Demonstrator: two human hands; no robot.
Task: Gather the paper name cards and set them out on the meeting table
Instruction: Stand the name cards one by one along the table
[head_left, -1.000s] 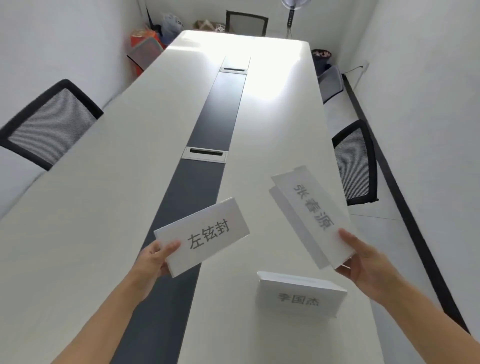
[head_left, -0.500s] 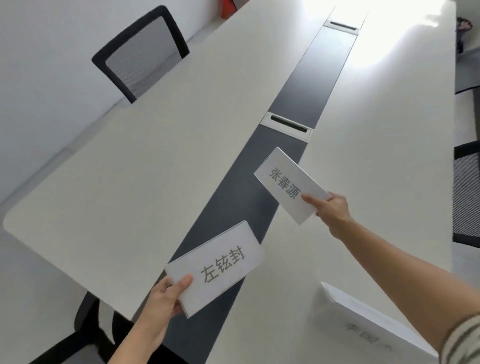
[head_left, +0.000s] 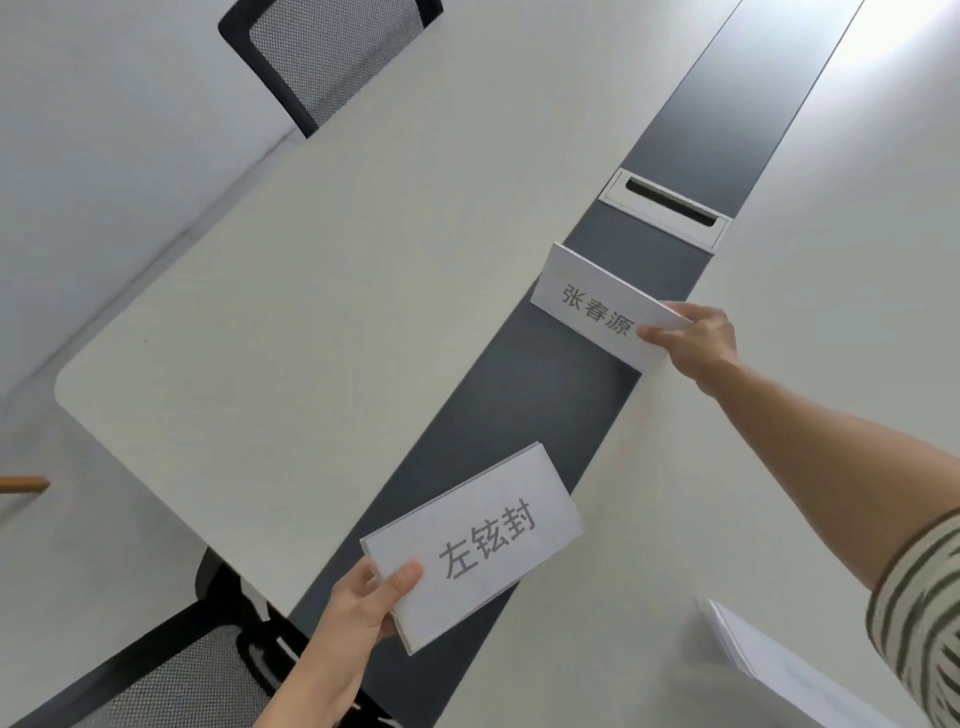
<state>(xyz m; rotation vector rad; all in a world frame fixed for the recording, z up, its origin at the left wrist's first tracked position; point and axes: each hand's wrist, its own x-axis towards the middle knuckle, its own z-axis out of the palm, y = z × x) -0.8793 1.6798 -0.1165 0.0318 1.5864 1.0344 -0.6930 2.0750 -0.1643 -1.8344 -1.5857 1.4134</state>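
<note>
My left hand (head_left: 358, 610) pinches the lower corner of a white folded name card (head_left: 475, 540) printed with dark characters, held above the dark centre strip (head_left: 545, 395) of the long white meeting table (head_left: 322, 291). My right hand (head_left: 698, 340), arm stretched forward, grips the right end of a second name card (head_left: 597, 306) over the strip, just below a silver cable hatch (head_left: 667, 205). A third white name card (head_left: 774, 670) stands on the table at the lower right, partly cut off by the frame edge.
A black mesh chair (head_left: 332, 57) stands at the table's far left side. Another black chair (head_left: 171, 670) sits at the near end, below the table's rounded corner. A white wall runs along the left.
The view has swung left and down along the table. My right hand has carried its card further forward towards the cable hatch. My left hand keeps its card over the centre strip.
</note>
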